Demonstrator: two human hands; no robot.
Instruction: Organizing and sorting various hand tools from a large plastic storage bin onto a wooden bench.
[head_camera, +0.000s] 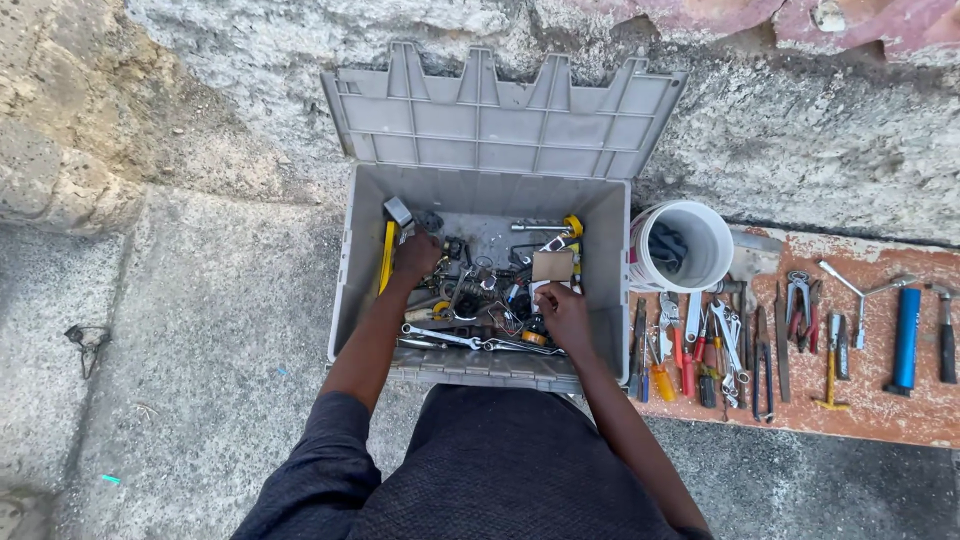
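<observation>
A grey plastic toolbox (350, 290) stands open on the ground, its ribbed lid (490, 115) leaning back against a stone wall. It holds several wrenches, a yellow-handled tool (386, 255) and other metal tools. My left hand (416, 254) reaches into the box's left side among the tools, fingers curled; what it grips is hidden. My right hand (563, 308) is in the box's right side, just below a small brown square piece (552, 265), fingers bent over the tools.
A white bucket (682, 246) with dark cloth inside stands right of the box. A reddish board (880, 400) carries rows of pliers, screwdrivers, wrenches, a hammer (944, 325) and a blue cylinder tool (905, 340). Concrete ground lies to the left.
</observation>
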